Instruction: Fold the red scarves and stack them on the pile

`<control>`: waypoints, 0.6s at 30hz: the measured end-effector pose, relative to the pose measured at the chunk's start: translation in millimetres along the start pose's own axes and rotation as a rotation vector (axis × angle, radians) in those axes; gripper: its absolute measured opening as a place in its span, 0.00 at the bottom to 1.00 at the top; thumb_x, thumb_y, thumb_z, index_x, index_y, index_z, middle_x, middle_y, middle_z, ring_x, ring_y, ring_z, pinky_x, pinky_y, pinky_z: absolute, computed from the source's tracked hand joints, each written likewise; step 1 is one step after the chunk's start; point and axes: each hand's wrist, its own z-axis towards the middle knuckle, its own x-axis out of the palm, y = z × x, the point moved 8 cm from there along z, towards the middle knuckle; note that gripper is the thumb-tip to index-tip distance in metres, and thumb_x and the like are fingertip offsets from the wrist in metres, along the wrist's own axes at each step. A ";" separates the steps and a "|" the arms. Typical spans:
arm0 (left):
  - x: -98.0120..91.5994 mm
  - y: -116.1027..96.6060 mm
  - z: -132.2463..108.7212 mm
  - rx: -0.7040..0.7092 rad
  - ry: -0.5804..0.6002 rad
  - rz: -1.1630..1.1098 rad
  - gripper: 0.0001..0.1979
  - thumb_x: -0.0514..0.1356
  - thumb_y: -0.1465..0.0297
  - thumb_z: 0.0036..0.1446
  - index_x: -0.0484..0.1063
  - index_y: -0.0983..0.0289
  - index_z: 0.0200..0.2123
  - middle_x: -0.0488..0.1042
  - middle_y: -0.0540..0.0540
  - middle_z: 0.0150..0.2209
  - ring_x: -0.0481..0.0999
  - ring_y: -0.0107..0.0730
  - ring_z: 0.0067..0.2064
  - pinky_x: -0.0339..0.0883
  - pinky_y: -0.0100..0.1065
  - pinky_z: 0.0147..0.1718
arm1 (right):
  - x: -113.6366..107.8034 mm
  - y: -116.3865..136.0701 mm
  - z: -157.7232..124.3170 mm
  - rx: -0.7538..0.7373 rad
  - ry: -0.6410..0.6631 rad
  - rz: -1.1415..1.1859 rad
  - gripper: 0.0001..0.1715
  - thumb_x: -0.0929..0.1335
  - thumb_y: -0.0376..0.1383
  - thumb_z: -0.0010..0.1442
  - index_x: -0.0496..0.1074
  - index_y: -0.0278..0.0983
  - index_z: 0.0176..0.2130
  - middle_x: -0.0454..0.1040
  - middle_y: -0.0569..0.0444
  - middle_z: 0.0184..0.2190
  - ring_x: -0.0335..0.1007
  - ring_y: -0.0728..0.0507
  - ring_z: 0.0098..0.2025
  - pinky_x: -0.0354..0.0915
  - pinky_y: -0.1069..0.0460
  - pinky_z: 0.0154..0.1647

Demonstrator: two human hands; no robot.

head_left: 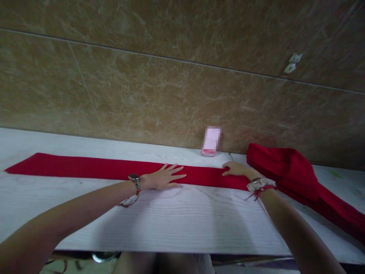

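Note:
A long strip of red cloth [85,167] lies flat along the white table, its left end cut to a slanted point. My left hand [164,177] rests palm down on the strip near its middle, fingers spread. Farther right, my right hand [235,168] lies on the same strip with its fingers bent and the fingertips on the cloth; whether it pinches the fabric I cannot tell. Beyond my right wrist the red cloth is gathered in a loose folded heap [291,171] that trails off to the right edge.
A pinkish rectangular item [211,141], blurred out, leans against the brown marbled tile wall [128,87] behind the table. A small white fixture [293,63] sits on the wall at upper right. The white wood-grain tabletop [176,224] has a seam on the right side.

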 end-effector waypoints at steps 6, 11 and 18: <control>-7.2 2.9 33.0 0.000 -0.014 -0.007 0.27 0.41 0.52 0.62 0.46 0.52 0.62 0.39 0.56 0.65 0.37 0.49 0.64 0.34 0.58 0.56 | -25.5 -20.6 -6.8 0.083 -0.101 -0.093 0.14 0.66 0.37 0.52 0.75 0.36 0.39 0.76 0.46 0.40 0.70 0.39 0.41 0.64 0.48 0.43; -10.8 4.9 55.4 0.013 -0.009 -0.014 0.26 0.40 0.53 0.63 0.47 0.52 0.62 0.39 0.55 0.65 0.37 0.48 0.64 0.33 0.59 0.56 | -50.2 -17.5 -13.9 0.080 -0.121 -0.132 0.16 0.66 0.35 0.51 0.75 0.38 0.40 0.76 0.48 0.40 0.71 0.39 0.42 0.64 0.49 0.44; -14.8 14.3 42.8 0.008 0.005 -0.073 0.26 0.41 0.54 0.62 0.48 0.55 0.62 0.43 0.54 0.65 0.38 0.42 0.64 0.33 0.52 0.58 | -58.8 -9.0 -20.4 0.115 -0.085 -0.130 0.16 0.67 0.34 0.50 0.76 0.36 0.40 0.76 0.47 0.38 0.71 0.38 0.40 0.65 0.48 0.41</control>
